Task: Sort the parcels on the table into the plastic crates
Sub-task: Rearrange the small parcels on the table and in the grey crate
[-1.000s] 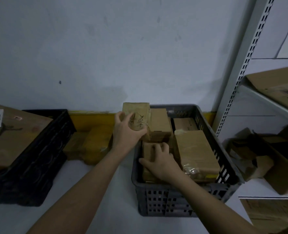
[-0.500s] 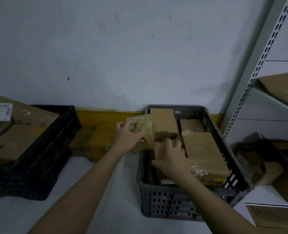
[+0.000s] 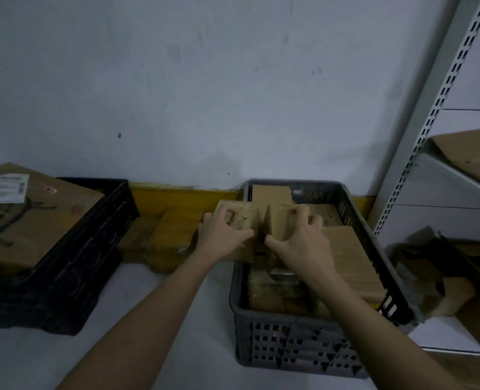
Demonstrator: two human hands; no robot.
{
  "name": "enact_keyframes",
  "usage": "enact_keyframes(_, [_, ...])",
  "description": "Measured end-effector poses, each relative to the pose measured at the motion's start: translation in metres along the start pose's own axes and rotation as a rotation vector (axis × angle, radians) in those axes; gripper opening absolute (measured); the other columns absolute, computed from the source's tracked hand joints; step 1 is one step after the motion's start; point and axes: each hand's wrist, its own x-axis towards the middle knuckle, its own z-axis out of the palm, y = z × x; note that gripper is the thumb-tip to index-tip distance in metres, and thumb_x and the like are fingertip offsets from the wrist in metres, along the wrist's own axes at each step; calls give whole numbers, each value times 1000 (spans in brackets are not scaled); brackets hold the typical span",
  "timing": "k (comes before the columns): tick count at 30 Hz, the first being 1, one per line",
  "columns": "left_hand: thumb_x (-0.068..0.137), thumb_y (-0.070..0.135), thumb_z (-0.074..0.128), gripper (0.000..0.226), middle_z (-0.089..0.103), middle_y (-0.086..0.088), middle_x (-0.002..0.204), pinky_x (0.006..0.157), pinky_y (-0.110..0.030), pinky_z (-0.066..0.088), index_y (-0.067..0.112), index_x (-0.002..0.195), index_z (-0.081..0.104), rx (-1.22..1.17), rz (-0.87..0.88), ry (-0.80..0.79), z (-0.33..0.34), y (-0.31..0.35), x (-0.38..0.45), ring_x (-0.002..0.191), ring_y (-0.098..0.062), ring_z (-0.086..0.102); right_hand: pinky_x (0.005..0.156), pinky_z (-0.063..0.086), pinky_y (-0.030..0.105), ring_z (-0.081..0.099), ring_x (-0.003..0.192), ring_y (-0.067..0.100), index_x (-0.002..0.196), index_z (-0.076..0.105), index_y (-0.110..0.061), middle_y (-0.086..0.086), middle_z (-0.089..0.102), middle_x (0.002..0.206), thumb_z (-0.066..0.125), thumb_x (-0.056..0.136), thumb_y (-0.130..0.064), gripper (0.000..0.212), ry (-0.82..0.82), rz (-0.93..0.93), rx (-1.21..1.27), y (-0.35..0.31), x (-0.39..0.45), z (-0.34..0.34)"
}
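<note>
A grey plastic crate (image 3: 298, 344) stands on the white table, packed with several brown parcels. My left hand (image 3: 221, 237) grips a small brown parcel with scribbled marks (image 3: 245, 218) at the crate's left rim, partly over the inside. My right hand (image 3: 300, 240) clasps an upright cardboard box (image 3: 279, 220) inside the crate, right beside that parcel. A flat brown parcel (image 3: 348, 257) lies along the crate's right side. A black crate (image 3: 72, 266) at the left holds a large labelled cardboard box (image 3: 27, 218).
Brown wrapped parcels (image 3: 165, 237) lie on the table between the two crates, against a yellow strip (image 3: 176, 194) at the wall's foot. A metal shelf rack (image 3: 435, 108) with cardboard boxes and scraps (image 3: 458, 280) stands at the right.
My left hand has lowered the marked parcel from above the crate's back-left corner down to the left rim. My right hand has moved up from a low parcel onto the upright box.
</note>
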Motion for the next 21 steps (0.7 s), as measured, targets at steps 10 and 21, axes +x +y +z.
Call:
enact_keyframes(10, [59,55,72,71,50,-11,127,98,-40,45,33,124,56,-35,-56,302,-75,-66,-6,116,-33,50,85,55,48,57,106,30,138,30,-41,3,33,141,65,78,-64,73,-19,-195,218,-62,8,37])
enact_keyframes(21, [69,49,80,71,38,-11,139,98,-50,46,33,132,51,-25,-210,229,-101,-212,-8,122,-36,43,89,54,51,55,112,35,136,26,-35,5,28,143,65,78,-66,76,-278,-192,166,-127,7,162])
